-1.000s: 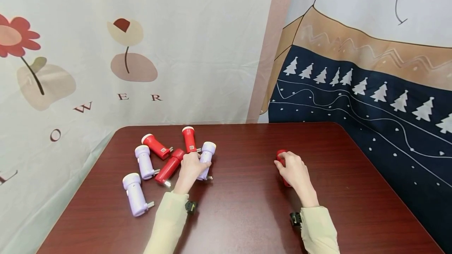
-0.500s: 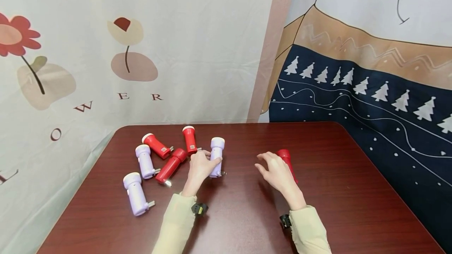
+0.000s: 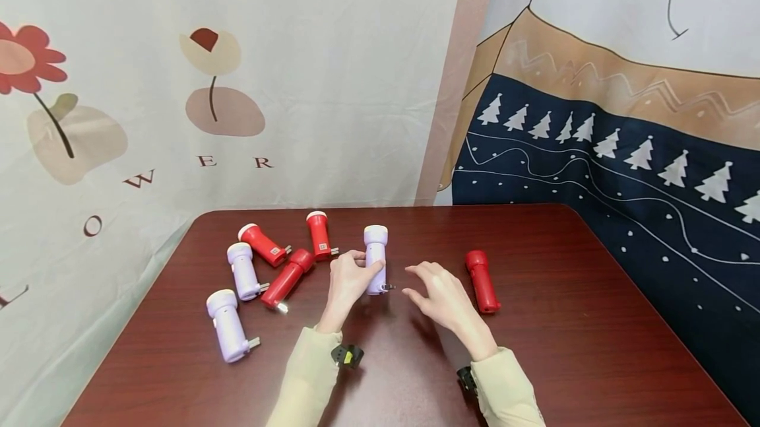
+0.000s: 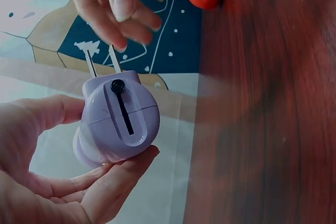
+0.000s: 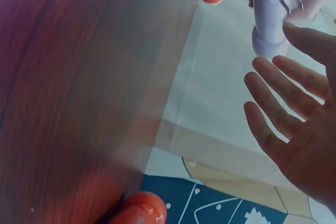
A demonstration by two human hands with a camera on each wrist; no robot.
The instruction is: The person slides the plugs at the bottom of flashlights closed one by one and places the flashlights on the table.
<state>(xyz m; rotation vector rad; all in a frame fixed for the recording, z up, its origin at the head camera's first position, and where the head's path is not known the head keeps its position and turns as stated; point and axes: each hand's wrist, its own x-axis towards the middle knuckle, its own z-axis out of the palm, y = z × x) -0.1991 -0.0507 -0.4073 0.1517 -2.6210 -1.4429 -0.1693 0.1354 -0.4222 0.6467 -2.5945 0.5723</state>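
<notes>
My left hand (image 3: 350, 280) pinches a lilac flashlight (image 3: 376, 252) between thumb and fingers, its white-rimmed head pointing away from me. In the left wrist view the flashlight's rear end (image 4: 123, 119) faces the camera, with two metal plug prongs (image 4: 114, 59) sticking out of its side. My right hand (image 3: 445, 298) hovers just right of the prongs, fingers spread and holding nothing. In the right wrist view its fingertips are near the lilac flashlight (image 5: 269, 19) but apart from it. A red flashlight (image 3: 483, 282) lies on the table to the right of that hand.
On the left of the dark wooden table (image 3: 564, 374) lie several more flashlights: red ones (image 3: 287, 280) and lilac ones (image 3: 228, 328), most with plug prongs out. Patterned curtains (image 3: 332, 84) hang behind the table's far edge.
My left hand has lifted the lilac flashlight and carried it right, away from the group. My right hand has let go of the red flashlight and moved left towards the lilac one.
</notes>
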